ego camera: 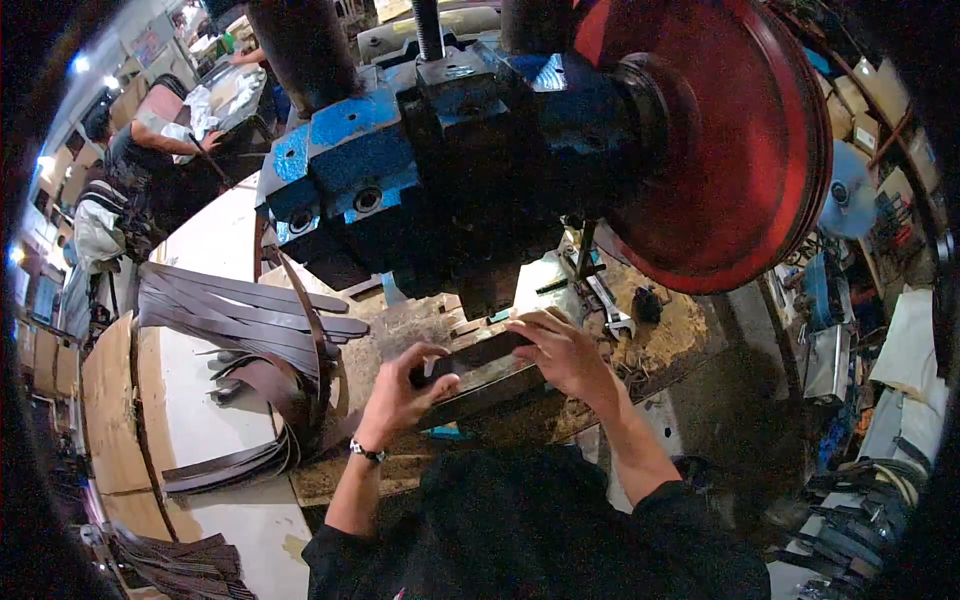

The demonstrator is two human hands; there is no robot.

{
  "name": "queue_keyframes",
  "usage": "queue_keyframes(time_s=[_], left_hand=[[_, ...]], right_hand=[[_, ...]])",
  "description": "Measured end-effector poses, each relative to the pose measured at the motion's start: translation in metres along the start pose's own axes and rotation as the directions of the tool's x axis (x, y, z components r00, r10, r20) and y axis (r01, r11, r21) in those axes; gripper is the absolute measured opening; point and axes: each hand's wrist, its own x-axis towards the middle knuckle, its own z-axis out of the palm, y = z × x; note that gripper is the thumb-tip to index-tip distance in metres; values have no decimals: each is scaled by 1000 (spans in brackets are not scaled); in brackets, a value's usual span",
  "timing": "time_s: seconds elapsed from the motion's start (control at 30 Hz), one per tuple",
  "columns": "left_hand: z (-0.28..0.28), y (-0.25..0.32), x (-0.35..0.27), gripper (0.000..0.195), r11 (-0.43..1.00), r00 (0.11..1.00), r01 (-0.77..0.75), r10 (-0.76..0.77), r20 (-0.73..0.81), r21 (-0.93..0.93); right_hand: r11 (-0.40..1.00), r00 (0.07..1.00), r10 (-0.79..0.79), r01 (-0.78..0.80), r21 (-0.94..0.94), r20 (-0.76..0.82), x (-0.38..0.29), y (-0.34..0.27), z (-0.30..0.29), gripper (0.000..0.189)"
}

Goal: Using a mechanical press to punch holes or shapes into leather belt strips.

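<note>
My left hand [405,386] is in front of the blue press [375,142], its thumb and forefinger curved apart with a dark gap between them. I see nothing clearly held there. My right hand [559,349] is bent at the press tooling [487,292], fingertips close together near its lower edge. Whether they pinch something is hidden. A dark bar [487,356] lies between my hands, on the worn press bed [405,326]. Left of my left hand, several grey-brown leather-like straps [247,307] are heaped, with one strap curling upright [307,315].
A large red flywheel [720,150] juts out at the press's right. An adjustable wrench [611,304] lies on the bed below it. More straps [180,559] rest at lower left and dark strips [847,532] at lower right. A co-worker [150,142] bends over another table at upper left.
</note>
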Motion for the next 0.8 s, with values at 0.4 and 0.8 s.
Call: queue_keyframes(time_s=[0.4, 0.8], left_hand=[[-19, -27, 50, 45, 964, 998, 54, -43, -50, 259], [-16, -46, 61, 41, 936, 995, -62, 85, -52, 345]], right_hand=[[981, 988, 148, -153, -123, -51, -7, 11, 41, 47], [954, 990, 114, -133, -271, -84, -4, -1, 50, 50]])
